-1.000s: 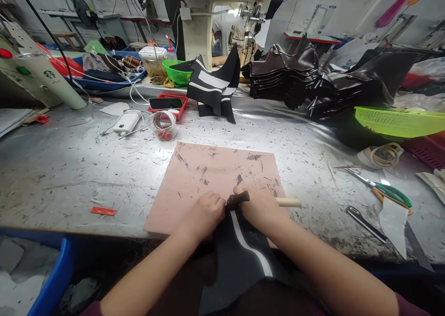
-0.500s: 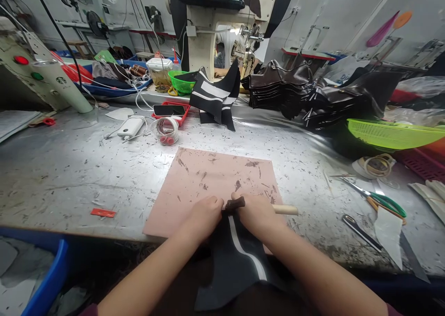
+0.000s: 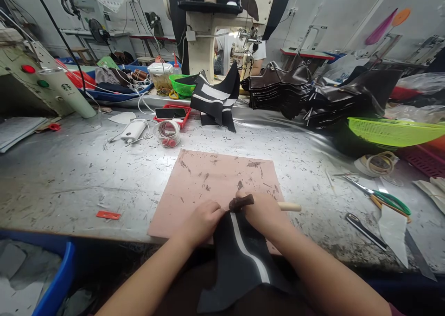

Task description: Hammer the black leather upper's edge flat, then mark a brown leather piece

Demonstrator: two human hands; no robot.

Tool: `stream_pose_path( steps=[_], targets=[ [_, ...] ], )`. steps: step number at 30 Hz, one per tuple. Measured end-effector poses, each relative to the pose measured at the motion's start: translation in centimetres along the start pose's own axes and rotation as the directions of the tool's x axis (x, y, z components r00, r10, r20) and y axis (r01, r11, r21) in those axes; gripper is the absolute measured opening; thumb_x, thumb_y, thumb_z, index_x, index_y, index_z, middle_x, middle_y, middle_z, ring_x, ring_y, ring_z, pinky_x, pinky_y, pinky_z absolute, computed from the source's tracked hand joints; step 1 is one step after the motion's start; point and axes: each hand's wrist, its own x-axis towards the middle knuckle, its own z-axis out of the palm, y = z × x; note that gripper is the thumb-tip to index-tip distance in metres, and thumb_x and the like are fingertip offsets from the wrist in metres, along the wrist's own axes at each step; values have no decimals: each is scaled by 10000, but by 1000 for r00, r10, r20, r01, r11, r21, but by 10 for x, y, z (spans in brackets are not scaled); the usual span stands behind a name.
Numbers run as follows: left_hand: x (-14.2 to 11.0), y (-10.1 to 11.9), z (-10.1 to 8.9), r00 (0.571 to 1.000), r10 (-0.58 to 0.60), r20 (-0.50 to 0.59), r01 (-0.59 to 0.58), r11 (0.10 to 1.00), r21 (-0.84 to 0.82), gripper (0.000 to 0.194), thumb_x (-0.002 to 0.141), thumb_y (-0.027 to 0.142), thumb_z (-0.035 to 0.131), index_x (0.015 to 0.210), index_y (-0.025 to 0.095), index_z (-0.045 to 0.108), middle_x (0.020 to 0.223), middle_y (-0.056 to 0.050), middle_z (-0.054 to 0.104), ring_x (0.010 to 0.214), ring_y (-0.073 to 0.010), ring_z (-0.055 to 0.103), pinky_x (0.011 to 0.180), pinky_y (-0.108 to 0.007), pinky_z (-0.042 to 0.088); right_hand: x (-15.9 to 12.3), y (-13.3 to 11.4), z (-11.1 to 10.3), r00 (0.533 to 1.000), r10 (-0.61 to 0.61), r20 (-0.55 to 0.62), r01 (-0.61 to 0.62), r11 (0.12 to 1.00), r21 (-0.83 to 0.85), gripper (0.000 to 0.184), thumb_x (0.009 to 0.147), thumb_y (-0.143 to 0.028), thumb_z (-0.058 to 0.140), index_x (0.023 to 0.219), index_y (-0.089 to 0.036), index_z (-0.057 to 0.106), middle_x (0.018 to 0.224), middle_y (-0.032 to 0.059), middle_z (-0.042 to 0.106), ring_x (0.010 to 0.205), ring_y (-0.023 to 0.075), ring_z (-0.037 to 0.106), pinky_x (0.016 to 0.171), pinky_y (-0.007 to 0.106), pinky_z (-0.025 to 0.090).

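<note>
A black leather piece with a white stripe (image 3: 239,255) lies over the near edge of a pink cutting board (image 3: 208,181). My left hand (image 3: 201,221) presses and grips the piece's top left edge. My right hand (image 3: 264,211) is closed around a wooden-handled hammer (image 3: 288,207), whose dark head (image 3: 241,202) rests on the top of the piece between both hands.
A pile of black striped pieces (image 3: 217,98) and stacked dark brown leather (image 3: 281,88) sit at the back. Green-handled scissors (image 3: 382,195), a knife (image 3: 365,230) and tape (image 3: 378,163) lie at right. A lime basket (image 3: 392,130), phone tray (image 3: 170,113), power bank (image 3: 132,130) and blue bin (image 3: 52,288) surround.
The view shifted slightly; both hands stay on the piece, and the hammer head has tilted up a little on the piece's top edge.
</note>
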Motion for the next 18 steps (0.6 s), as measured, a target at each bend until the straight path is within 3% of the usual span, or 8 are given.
stream_pose_path(
  steps=[2, 6, 10, 13, 18],
  targets=[
    [-1, 0, 0, 1000, 20, -15, -20, 1000, 10, 220, 868, 85, 361, 864, 137, 575, 731, -62, 547, 659, -171, 490, 572, -275, 429, 0, -1, -4, 1000, 16, -4, -16, 1000, 13, 213, 837, -114, 390, 891, -222, 565, 730, 8, 629, 603, 149, 558, 478, 260, 219],
    [-1, 2, 0, 999, 13, -36, -13, 1000, 5, 220, 861, 79, 364, 828, 143, 572, 706, -52, 527, 637, -165, 481, 548, -267, 418, 2, -6, -10, 995, -4, 95, 2, 1000, 27, 213, 816, -95, 405, 860, -215, 575, 734, 14, 627, 619, 144, 546, 491, 253, 230],
    [-1, 1, -3, 999, -28, -40, 28, 1000, -13, 211, 869, 99, 385, 819, 152, 584, 691, -38, 520, 633, -161, 483, 555, -268, 421, 5, -8, -6, 999, -16, 37, 14, 999, 41, 218, 826, -114, 396, 887, -223, 574, 729, 12, 628, 608, 146, 544, 494, 262, 213],
    [-2, -2, -8, 996, -73, -52, 71, 997, -40, 171, 864, 124, 447, 784, 161, 593, 712, -34, 540, 681, -160, 509, 596, -265, 440, 7, -10, -1, 996, 4, 84, -9, 998, 68, 207, 823, -125, 412, 887, -230, 579, 705, 0, 628, 584, 139, 538, 501, 259, 216],
    [-5, -6, -12, 998, -31, -49, 27, 996, -87, 192, 872, 129, 450, 773, 172, 609, 717, -26, 572, 689, -141, 516, 620, -250, 447, 5, -11, -3, 998, -12, 67, 9, 999, 45, 207, 806, -103, 430, 861, -230, 584, 658, -5, 605, 576, 137, 538, 485, 262, 195]
  ],
)
